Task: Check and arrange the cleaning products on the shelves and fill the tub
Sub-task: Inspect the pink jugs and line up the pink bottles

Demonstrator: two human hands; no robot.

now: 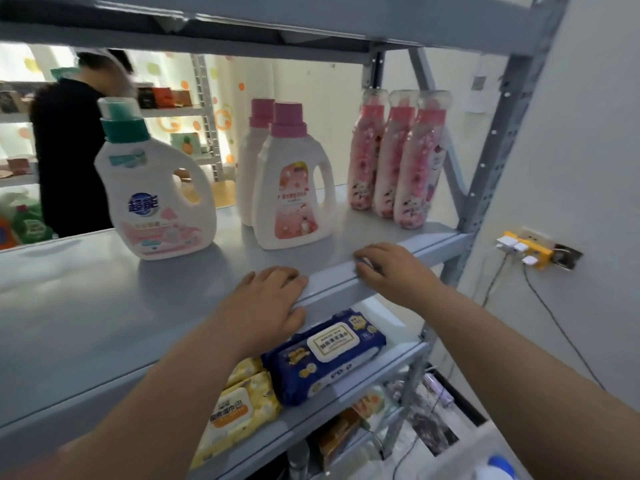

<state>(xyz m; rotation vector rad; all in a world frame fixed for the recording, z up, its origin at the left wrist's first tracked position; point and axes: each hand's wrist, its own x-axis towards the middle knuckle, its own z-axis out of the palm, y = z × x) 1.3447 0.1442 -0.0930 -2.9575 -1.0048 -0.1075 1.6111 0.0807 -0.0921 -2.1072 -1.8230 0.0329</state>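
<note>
A grey metal shelf (pixel 86 306) holds a white detergent jug with a teal cap (pixel 152 188), two white jugs with pink caps (pixel 291 181) and three slim pink bottles (pixel 398 157) at the right. My left hand (pixel 266 299) rests on the shelf's front edge, fingers laid over the top and thumb below the lip. My right hand (pixel 388 268) lies on the same edge further right, fingers bent over it. Neither hand holds a product. One shelf down lie a dark blue wipes pack (pixel 329 355) and yellow wipes packs (pixel 239 410).
A person in black (pixel 65 150) stands behind the shelving at the left. A yellow power strip (pixel 523 247) with cables hangs on the right wall. Lower shelves hold small packages (pixel 343 434). A white tub's rim (pixel 478 441) shows at the bottom right.
</note>
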